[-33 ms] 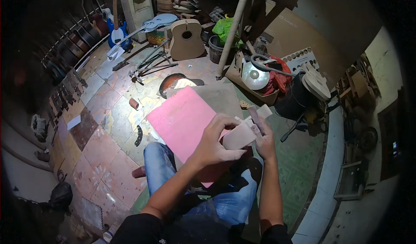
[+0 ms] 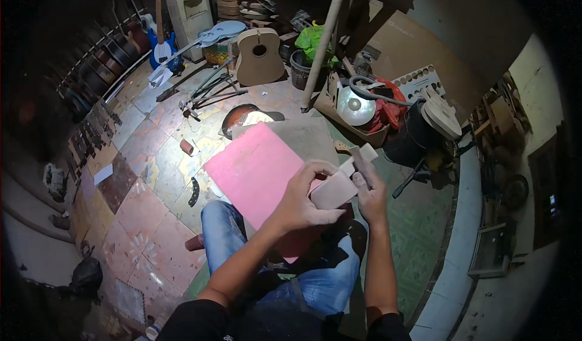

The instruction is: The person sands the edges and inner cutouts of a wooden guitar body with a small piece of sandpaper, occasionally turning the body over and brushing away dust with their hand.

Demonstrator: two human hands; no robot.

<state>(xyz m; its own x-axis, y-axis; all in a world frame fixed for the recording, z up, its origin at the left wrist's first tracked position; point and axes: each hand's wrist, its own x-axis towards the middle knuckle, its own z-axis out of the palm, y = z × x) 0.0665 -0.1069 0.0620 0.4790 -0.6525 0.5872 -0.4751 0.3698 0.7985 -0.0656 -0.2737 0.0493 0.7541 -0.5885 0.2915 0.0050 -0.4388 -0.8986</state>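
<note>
My left hand (image 2: 302, 200) is curled round a pale, block-shaped piece (image 2: 335, 192), its thumb along the lower edge and fingers over the upper side. A narrower pale part (image 2: 367, 153) reaches away from it to the upper right; how the two join is hidden. In my right hand (image 2: 371, 200) is a flat grey-brown strip (image 2: 356, 160), pressed along the right side of the pale piece. The fingertips of that hand are partly hidden. Below both hands a pink sheet (image 2: 260, 171) lies slantwise across my lap, over a grey board (image 2: 306, 136).
A sunburst guitar body (image 2: 239, 118) lies on the tiles beyond the sheet. Farther back stand an unfinished acoustic guitar body (image 2: 259, 68) and a blue guitar (image 2: 162, 51). To the right are a cardboard box (image 2: 370, 136) and a black bucket (image 2: 407, 140). A brown roll (image 2: 187, 147) lies left.
My right hand and the grey-brown strip have shifted very slightly to the right along the pale piece. My left hand keeps its hold.
</note>
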